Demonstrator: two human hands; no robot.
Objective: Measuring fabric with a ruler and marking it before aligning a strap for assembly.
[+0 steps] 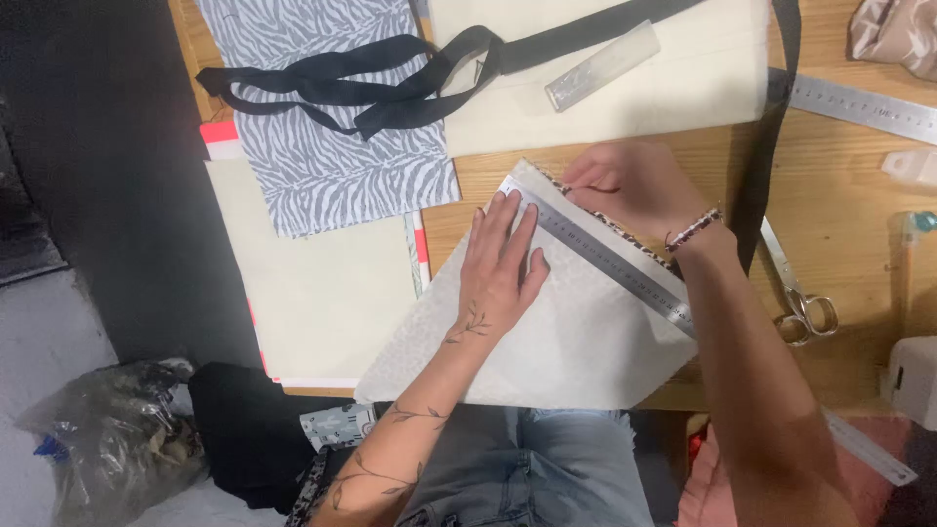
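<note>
My left hand (503, 263) lies flat, fingers spread, on a metal ruler (605, 259) that runs diagonally across a pale cream fabric piece (556, 342) on the wooden table (839, 205). My right hand (630, 190) sits just beyond the ruler's far edge, fingers curled together near the fabric's top corner; whether it pinches a small marking tool I cannot tell. A leopard-print edge (625, 234) shows along the ruler under my right hand.
Zebra-print fabric (332, 137) with black webbing straps (371, 83) lies at upper left. Cream fabric (625, 88) carries a clear short ruler (602, 66). Scissors (795, 293) and a long steel ruler (859, 102) lie at right. A plastic bag (117, 439) sits on the floor.
</note>
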